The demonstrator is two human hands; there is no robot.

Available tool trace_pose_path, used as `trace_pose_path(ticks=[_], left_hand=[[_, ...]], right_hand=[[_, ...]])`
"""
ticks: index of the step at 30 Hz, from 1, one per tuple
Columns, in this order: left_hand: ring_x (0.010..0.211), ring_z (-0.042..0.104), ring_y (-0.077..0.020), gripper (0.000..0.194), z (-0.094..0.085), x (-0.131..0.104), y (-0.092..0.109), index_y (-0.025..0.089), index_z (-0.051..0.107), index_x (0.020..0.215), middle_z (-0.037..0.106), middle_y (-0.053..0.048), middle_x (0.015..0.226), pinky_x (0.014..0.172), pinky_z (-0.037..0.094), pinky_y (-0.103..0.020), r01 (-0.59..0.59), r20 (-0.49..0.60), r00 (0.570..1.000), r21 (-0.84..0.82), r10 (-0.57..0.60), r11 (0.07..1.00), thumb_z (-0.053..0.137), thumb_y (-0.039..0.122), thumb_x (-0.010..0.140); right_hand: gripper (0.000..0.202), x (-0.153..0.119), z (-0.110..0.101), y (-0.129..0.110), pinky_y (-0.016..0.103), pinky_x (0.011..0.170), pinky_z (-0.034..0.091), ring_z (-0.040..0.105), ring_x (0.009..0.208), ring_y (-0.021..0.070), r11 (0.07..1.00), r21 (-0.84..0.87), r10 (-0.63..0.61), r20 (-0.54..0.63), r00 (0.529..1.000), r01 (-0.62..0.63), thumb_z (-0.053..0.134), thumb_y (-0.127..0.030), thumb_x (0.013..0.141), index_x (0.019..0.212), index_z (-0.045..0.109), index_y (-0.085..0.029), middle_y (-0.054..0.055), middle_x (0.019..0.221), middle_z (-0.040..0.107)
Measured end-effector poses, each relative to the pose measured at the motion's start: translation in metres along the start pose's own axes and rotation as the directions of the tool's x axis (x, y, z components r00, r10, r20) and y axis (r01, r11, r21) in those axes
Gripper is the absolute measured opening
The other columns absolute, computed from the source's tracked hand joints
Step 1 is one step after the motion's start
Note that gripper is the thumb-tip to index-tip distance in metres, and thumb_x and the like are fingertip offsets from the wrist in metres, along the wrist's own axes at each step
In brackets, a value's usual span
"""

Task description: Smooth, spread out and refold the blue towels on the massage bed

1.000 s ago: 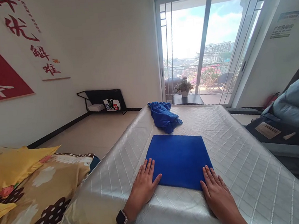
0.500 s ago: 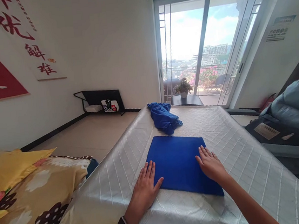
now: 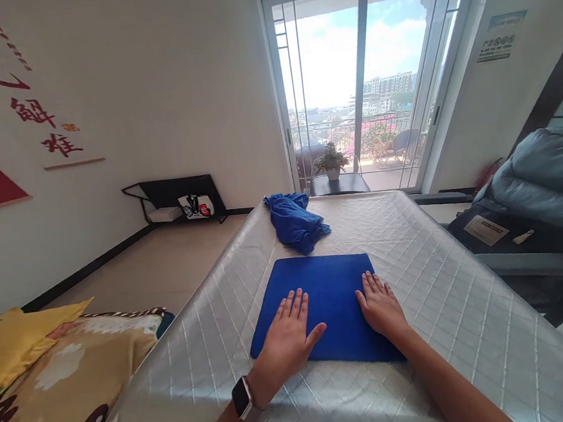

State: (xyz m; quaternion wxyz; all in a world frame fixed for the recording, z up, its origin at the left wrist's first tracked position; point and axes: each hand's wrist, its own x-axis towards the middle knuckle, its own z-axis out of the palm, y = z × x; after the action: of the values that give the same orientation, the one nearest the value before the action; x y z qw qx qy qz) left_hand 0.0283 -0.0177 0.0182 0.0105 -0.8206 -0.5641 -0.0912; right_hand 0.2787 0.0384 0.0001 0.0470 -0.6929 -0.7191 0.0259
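Observation:
A flat blue cloth (image 3: 328,306), roughly rectangular, lies on a silver quilted table cover (image 3: 200,351). My left hand (image 3: 289,335), with a watch on its wrist, rests flat on the cloth's left part, fingers spread and thumb out to the right. On the cloth's right edge lies my right hand (image 3: 381,304), its fingers stretched out. Neither hand grips anything. Beyond the cloth, a crumpled blue cloth (image 3: 295,226) sits near the far left of the table.
A potted plant (image 3: 331,160) stands on a chair past the table's far edge. On the right is a dark padded armchair (image 3: 546,172). Patterned bedding (image 3: 72,370) lies at the lower left. A black rack (image 3: 178,198) stands by the wall.
My left hand has moved inward from the cloth's left edge, leaving that edge uncovered. My right hand stays on the right edge. The whole view has shifted a little.

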Motion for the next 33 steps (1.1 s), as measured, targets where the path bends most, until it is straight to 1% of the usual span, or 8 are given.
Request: trace_pose_path(ticks=[4,6,9,14,19,24,27,33], left_hand=[[0.15,0.016,-0.0231,0.074,0.006,0.06,0.062,0.009,0.029,0.154,0.026,-0.013,0.161,0.122,0.014,-0.039,-0.303,-0.019,0.953,-0.091,0.302,0.949,0.014,0.059,0.102],[0.15,0.015,-0.0227,0.073,0.015,0.084,0.083,0.008,0.028,0.154,0.026,-0.013,0.161,0.123,0.012,-0.039,-0.339,-0.036,0.941,-0.121,0.337,0.933,0.014,0.058,0.102],[0.15,0.017,-0.0221,0.073,0.031,0.101,0.091,0.008,0.024,0.155,0.026,-0.013,0.161,0.122,0.014,-0.04,-0.3,-0.031,0.954,-0.146,0.298,0.943,0.012,0.057,0.102],[0.15,0.018,-0.0221,0.077,0.042,0.094,0.059,0.008,0.028,0.154,0.026,-0.013,0.16,0.122,0.015,-0.04,-0.209,0.002,0.977,-0.118,0.211,0.971,0.008,0.06,0.101],[0.149,0.019,-0.0241,0.081,0.035,0.077,-0.005,0.008,0.029,0.154,0.026,-0.014,0.16,0.122,0.017,-0.042,-0.034,0.041,0.999,-0.052,0.036,0.998,0.009,0.064,0.099],[0.149,0.02,-0.027,0.084,0.029,0.057,-0.061,0.004,0.028,0.153,0.023,-0.016,0.16,0.121,0.018,-0.045,0.16,0.035,0.986,0.029,-0.161,0.987,0.009,0.065,0.099],[0.149,0.021,-0.0272,0.085,0.029,0.051,-0.07,0.003,0.028,0.153,0.023,-0.017,0.16,0.122,0.017,-0.044,0.196,0.013,0.98,0.05,-0.197,0.979,0.01,0.065,0.099],[0.148,0.022,-0.028,0.086,0.031,0.051,-0.066,0.003,0.028,0.153,0.023,-0.017,0.159,0.121,0.019,-0.044,0.208,0.001,0.978,0.031,-0.208,0.978,0.012,0.067,0.098]], right_hand=[[0.062,-0.003,-0.002,0.002,0.042,0.121,0.012,0.013,0.15,0.0235,0.999,-0.039,-0.032,0.009,0.999,0.032,0.019,-0.036,0.101,0.155,0.02,-0.006,0.01,0.163,0.016],[0.06,-0.005,-0.003,0.004,0.041,0.121,0.012,0.012,0.151,0.0234,0.997,-0.052,-0.048,0.027,0.998,0.049,0.022,-0.03,0.1,0.155,0.022,-0.008,0.009,0.163,0.015],[0.059,-0.005,-0.003,0.004,0.042,0.121,0.011,0.011,0.151,0.0231,0.997,-0.052,-0.06,0.027,0.998,0.061,0.023,-0.028,0.099,0.156,0.023,-0.012,0.007,0.163,0.015],[0.063,-0.001,0.001,0.002,0.042,0.122,0.011,0.013,0.151,0.0225,1.0,-0.01,-0.009,0.006,1.0,0.009,0.019,-0.037,0.1,0.156,0.02,-0.007,0.008,0.163,0.017],[0.064,0.0,0.001,0.001,0.042,0.122,0.009,0.013,0.151,0.0219,0.999,0.032,0.0,0.013,1.0,0.0,0.018,-0.038,0.1,0.156,0.019,-0.007,0.007,0.163,0.017],[0.064,0.0,-0.001,0.0,0.042,0.122,0.009,0.012,0.151,0.022,1.0,0.009,0.007,0.022,1.0,-0.007,0.018,-0.039,0.1,0.156,0.02,-0.007,0.007,0.163,0.016],[0.064,0.0,-0.001,0.0,0.042,0.122,0.009,0.011,0.151,0.0225,1.0,-0.005,0.01,0.036,0.999,-0.01,0.018,-0.039,0.1,0.156,0.019,-0.007,0.007,0.163,0.016],[0.065,0.007,-0.008,0.004,0.045,0.121,0.011,0.014,0.15,0.0242,0.996,-0.085,0.001,0.079,0.997,0.005,0.018,-0.042,0.1,0.156,0.021,-0.007,0.008,0.163,0.018]])
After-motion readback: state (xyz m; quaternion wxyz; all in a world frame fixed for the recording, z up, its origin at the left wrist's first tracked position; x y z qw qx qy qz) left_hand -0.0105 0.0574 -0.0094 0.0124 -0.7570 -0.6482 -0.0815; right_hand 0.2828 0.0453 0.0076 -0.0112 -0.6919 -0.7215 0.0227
